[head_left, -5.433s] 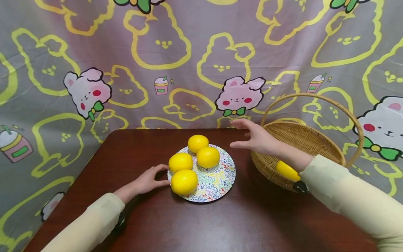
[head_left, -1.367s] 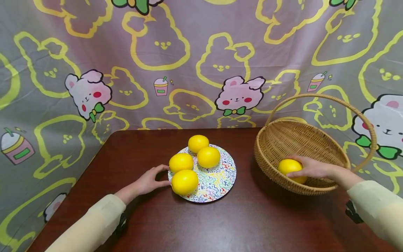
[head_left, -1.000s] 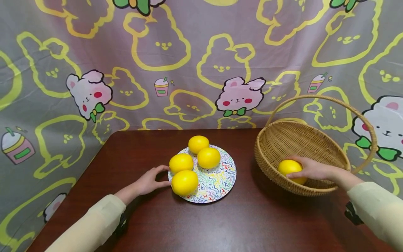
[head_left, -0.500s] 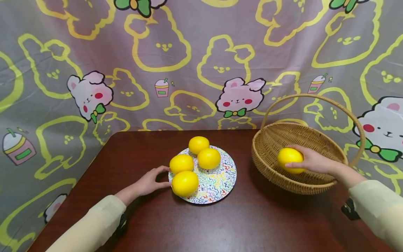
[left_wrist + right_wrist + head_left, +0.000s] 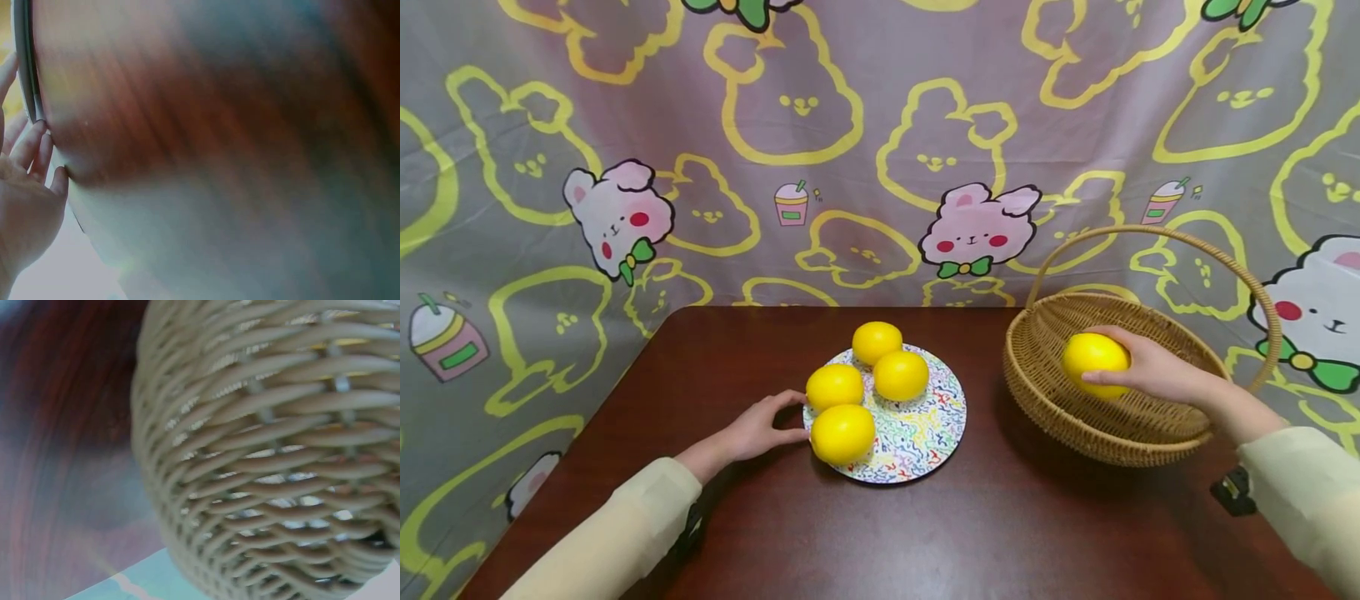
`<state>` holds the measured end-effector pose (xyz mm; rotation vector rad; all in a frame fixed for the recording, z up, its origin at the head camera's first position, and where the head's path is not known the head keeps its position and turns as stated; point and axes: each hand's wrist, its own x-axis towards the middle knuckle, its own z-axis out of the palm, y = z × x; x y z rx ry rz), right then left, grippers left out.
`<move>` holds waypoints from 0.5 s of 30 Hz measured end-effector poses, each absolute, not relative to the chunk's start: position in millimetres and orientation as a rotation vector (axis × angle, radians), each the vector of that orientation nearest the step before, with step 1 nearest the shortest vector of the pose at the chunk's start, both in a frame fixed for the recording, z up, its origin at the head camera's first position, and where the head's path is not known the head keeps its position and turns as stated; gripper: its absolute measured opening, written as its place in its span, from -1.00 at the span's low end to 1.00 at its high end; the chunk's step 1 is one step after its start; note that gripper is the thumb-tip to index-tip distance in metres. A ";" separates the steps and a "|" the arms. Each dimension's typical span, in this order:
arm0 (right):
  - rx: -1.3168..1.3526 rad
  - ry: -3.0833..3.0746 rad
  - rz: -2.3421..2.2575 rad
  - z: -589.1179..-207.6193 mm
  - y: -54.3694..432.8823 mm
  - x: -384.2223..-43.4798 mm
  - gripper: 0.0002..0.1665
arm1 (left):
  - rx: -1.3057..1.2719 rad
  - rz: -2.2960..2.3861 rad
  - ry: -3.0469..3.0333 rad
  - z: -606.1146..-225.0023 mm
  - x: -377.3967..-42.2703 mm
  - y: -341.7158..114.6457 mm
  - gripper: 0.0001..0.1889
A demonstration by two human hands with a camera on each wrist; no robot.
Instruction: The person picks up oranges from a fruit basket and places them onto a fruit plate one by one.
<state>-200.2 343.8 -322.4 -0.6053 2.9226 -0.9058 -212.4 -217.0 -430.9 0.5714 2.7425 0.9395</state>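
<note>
My right hand grips a yellow lemon between thumb and fingers, inside the opening of a tilted wicker basket and above its floor. Several more lemons sit on a round plate with a colourful scribble pattern: a front one, one behind it, a right one and a back one. My left hand rests at the plate's left edge, thumb and fingers apart, touching the rim. The left wrist view shows those fingertips against the rim. In the right wrist view the basket's weave hides my right hand.
Everything stands on a dark reddish-brown table. The basket's arched handle rises over its opening. A patterned curtain with bunny drawings hangs behind the table's far edge.
My right hand first hovered left of the basket, then reached in and gripped the lemon. Over the last second it has lifted the lemon within the basket. The left hand has stayed at the plate.
</note>
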 end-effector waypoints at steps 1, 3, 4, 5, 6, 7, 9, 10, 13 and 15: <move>-0.604 2.925 -0.907 -320.5 342.8 -200.2 -0.23 | 0.571 0.937 2.743 -430.7 -212.6 -217.0 -0.35; -0.592 2.925 -0.911 -316.4 340.3 -199.9 -0.22 | 0.571 0.935 2.743 -430.3 -212.6 -217.1 -0.36; -0.593 2.925 -0.910 -314.7 339.2 -199.8 -0.21 | 0.572 0.935 2.743 -430.1 -212.5 -217.1 -0.36; -0.591 2.926 -0.909 -312.9 337.9 -199.4 -0.21 | 0.572 0.933 2.744 -430.0 -212.5 -217.2 -0.36; -0.595 2.927 -0.910 -311.3 336.7 -199.0 -0.20 | 0.572 0.935 2.743 -429.9 -212.4 -217.2 -0.36; -0.597 2.925 -0.914 -309.4 335.3 -198.2 -0.20 | 0.567 0.937 2.741 -429.6 -212.1 -217.1 -0.36; -0.603 2.935 -0.916 -306.2 332.3 -196.9 -0.20 | 0.559 0.937 2.738 -429.4 -211.8 -217.1 -0.36; -0.610 2.942 -0.916 -304.8 331.0 -196.4 -0.20 | 0.556 0.937 2.737 -429.3 -211.5 -216.9 -0.36; -0.630 2.963 -0.923 -299.6 326.5 -194.5 -0.21 | 0.549 0.935 2.735 -428.6 -211.1 -216.6 -0.36; -0.641 2.978 -0.923 -296.1 323.8 -193.5 -0.21 | 0.552 0.932 2.736 -428.0 -211.2 -216.4 -0.36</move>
